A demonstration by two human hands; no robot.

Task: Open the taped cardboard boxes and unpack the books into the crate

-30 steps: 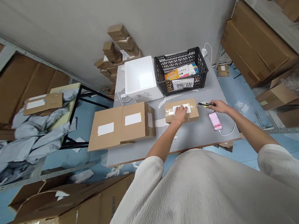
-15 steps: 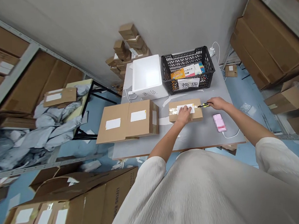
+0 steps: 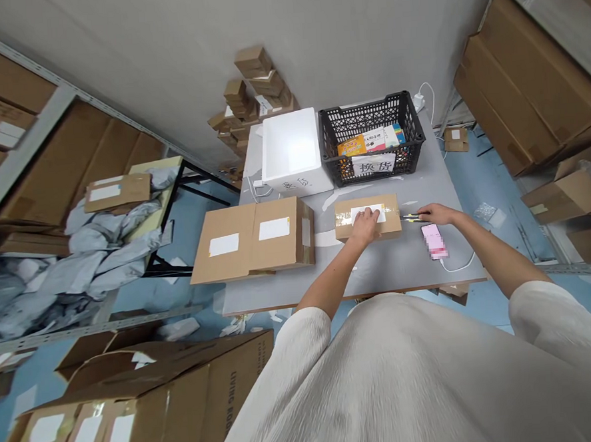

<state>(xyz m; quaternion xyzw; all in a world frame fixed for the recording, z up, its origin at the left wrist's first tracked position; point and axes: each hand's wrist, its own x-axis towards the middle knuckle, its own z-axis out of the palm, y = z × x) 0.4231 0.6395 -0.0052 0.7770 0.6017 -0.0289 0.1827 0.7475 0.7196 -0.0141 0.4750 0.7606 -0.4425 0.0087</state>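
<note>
A small taped cardboard box [image 3: 344, 226] with a white label lies on the grey table [image 3: 378, 269]. My left hand [image 3: 366, 224] rests on its top, fingers spread over the label. At the box's right end, my right hand [image 3: 434, 214] is closed around a black and yellow utility knife [image 3: 411, 218], whose tip points left at the box's side. Whether the blade touches the cardboard I cannot tell. Just below my right hand lies a phone [image 3: 433, 242] with a pink screen, plugged into a white cable.
Behind the box stand a white foam box [image 3: 291, 144] and a black plastic crate [image 3: 370, 133] holding books. Two larger labelled cartons [image 3: 244, 241] sit to the left. Grey parcel bags [image 3: 78, 261] fill a shelf at far left; an open carton [image 3: 186, 401] stands at lower left.
My right hand has moved slightly right and down with the utility knife, from the box's top right edge to beside its right end. My left hand stays on the box.
</note>
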